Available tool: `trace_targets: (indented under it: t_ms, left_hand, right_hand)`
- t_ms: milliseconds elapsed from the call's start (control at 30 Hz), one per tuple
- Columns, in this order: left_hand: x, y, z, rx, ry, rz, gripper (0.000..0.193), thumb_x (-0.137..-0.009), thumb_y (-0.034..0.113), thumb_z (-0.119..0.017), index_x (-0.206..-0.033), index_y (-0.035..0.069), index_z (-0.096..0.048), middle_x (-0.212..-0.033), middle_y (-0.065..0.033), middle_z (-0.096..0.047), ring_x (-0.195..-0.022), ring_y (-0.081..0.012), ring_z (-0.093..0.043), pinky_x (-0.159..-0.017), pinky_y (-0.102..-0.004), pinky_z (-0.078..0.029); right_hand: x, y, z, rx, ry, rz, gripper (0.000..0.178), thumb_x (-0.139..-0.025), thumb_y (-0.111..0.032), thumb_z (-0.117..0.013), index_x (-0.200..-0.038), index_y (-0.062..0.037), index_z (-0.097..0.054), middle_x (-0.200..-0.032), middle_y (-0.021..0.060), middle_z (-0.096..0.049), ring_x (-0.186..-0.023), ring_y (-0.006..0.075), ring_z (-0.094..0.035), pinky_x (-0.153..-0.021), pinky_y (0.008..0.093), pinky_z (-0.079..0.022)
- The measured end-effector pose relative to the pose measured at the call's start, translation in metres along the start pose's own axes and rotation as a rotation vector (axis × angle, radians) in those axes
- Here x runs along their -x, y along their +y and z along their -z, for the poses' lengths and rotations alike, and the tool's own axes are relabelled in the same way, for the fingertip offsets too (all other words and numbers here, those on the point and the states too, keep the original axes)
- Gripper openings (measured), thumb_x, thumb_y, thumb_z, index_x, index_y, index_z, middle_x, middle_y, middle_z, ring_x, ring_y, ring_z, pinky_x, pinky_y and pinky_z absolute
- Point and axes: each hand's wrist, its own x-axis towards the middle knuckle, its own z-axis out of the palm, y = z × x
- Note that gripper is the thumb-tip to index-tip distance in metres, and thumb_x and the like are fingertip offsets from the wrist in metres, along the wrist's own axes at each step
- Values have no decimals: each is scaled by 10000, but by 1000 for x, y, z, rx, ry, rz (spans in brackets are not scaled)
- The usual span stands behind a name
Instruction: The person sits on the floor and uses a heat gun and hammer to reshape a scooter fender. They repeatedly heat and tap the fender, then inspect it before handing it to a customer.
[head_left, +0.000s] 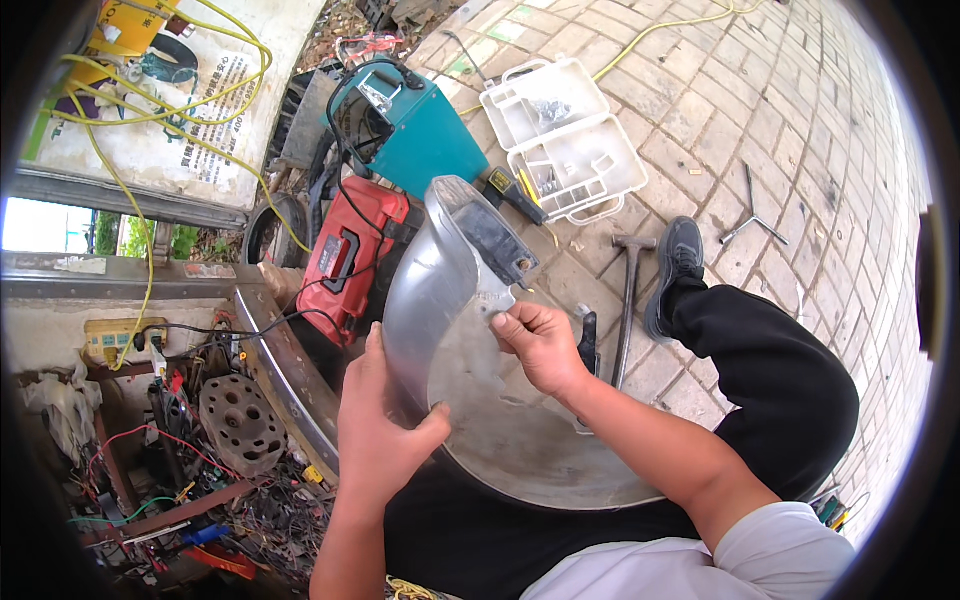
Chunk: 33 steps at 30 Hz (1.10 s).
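A large curved silver-grey panel [425, 285], looking like a scooter fender, rests across my lap with its scuffed hollow inner side toward me. My left hand [385, 415] is wrapped round its left edge, the thumb on the inside. At the broken-looking inner edge near the top, my right hand [543, 345] pinches a small light-coloured tab between thumb and fingers. Whether that tab is part of the panel or a loose piece, I cannot tell. A dark plastic part [490, 235] shows inside the upper end of the panel.
Beyond the panel stand a red tool case [345, 250], a teal machine [425, 135] and an open white parts box [580, 160]. A hammer [628, 310] and a three-armed wrench [752, 215] lie on the brick paving. Left are metal scraps and a yellow cable [150, 270].
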Motion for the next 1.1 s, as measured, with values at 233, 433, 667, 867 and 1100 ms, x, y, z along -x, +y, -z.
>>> trace_targets:
  t_ms: [233, 433, 667, 867, 1100]
  left_hand:
    - [-6, -10, -2, -64, -18, -43, 952, -610, 27, -724, -1464, 1, -304, -1222, -134, -486, -1093, -230, -569, -839, -336, -548]
    - [-13, -20, -5, -12, -15, 25, 945, -610, 95, -750, -1448, 0, -326, -1201, -159, -508, -1078, -280, -559, -888, -356, -492]
    - [-23, -28, -9, 53, -45, 109, 939, -615, 117, -758, -1447, 6, -337, -1167, -179, -525, -1059, -304, -562, -920, -367, -461]
    - [-22, -33, -5, 70, -77, 84, 917, -628, 112, -748, -1441, -7, -342, -1157, -170, -533, -1062, -289, -564, -920, -358, -462]
    - [-29, -48, 3, 193, 34, 101, 867, -641, 76, -712, -1429, -30, -365, -1207, -166, -548, -1120, -239, -552, -952, -331, -443]
  right_hand:
    - [1, 16, -8, 25, 114, -25, 232, -935, -176, -641, -745, -46, -608, -679, -39, -533, -622, 57, -430, -585, 238, -381]
    - [-7, 22, -9, -65, 101, -96, 223, -929, -189, -652, -761, -47, -621, -699, -39, -548, -621, 54, -437, -587, 237, -392]
    - [-15, 25, 11, -50, -48, -148, 200, -915, -167, -668, -780, -23, -635, -685, -28, -561, -613, 58, -453, -572, 242, -403]
    - [-23, 33, 8, 73, 10, -91, 197, -919, -164, -659, -802, -5, -646, -708, -3, -604, -665, 82, -541, -621, 255, -458]
    - [-45, 36, 29, 476, -141, 11, 227, -889, -200, -656, -946, 17, -688, -795, 76, -687, -741, 173, -644, -754, 324, -528]
